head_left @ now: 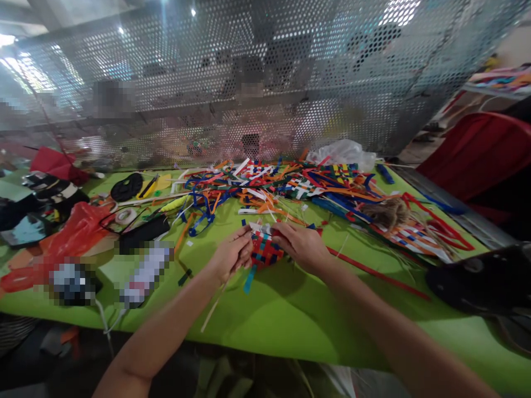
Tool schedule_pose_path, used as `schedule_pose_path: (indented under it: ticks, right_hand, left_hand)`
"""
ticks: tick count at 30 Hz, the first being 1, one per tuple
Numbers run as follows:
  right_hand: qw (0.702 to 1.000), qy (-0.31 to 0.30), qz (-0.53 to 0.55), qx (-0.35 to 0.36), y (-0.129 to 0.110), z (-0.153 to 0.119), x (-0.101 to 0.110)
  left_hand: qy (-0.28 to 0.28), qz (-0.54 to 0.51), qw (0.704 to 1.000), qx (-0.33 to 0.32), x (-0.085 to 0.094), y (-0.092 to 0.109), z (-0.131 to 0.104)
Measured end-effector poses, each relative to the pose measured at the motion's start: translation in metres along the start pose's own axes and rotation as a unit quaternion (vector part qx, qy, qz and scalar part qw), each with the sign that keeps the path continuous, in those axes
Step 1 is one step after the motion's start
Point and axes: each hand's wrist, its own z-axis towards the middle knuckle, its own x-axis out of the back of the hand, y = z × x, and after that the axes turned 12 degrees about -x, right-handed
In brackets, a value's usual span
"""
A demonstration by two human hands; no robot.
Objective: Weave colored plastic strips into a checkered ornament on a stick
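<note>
Two bare hands hold one small woven piece over the green worktop

Both hands come together near the middle of the worktop [315, 326], and between them is the woven piece [267, 253], made from red, blue and teal strips. The left grip [233, 255] is closed, with its fingers pinching the piece at its left upper corner. The right grip [301, 243] is closed also, and its fingers press on the upper right part. A white strip [260, 228] is at the upper edge, between the fingertips of the two hands. Whether the piece touches the worktop, I cannot tell. One teal strip end [249, 280] hangs out from its lower side, and a thin pale stick [213, 310] extends below the left hand.

Behind the hands lies a wide, mixed pile of coloured strips [224, 185], with a clear plastic bag [342, 155] at its back. To the right are a bundle of brown fibre [386, 214] and a long red strip [379, 275]. To the left I can see a black case [145, 234], a roll of tape [125, 216] and a red plastic bag [79, 228]. A metal screen with many holes [174, 110] stands behind the worktop
</note>
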Motion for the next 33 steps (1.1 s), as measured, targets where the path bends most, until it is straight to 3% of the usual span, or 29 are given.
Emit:
schedule_pose_path:
  ticks: [11, 18, 25, 33]
  right_hand:
    - [0.997, 0.053, -0.062, 0.003, 0.003, 0.002, -0.004]
    - [0.985, 0.07, -0.05, -0.148, 0.029, 0.01, 0.007]
    - [1.0, -0.004, 0.006, -0.015, 0.004, 0.002, -0.001]
    - [1.0, 0.009, 0.011, -0.008, 0.002, 0.0, 0.002]
  left_hand:
    - [0.013, -0.012, 1.0, -0.008, 0.002, -0.007, 0.001]
    - [-0.007, -0.002, 1.0, -0.007, -0.001, 0.003, -0.005]
    - [-0.013, -0.016, 1.0, 0.003, -0.002, 0.007, -0.002]
    - [-0.018, -0.043, 0.999, 0.012, 0.0, 0.0, -0.003]
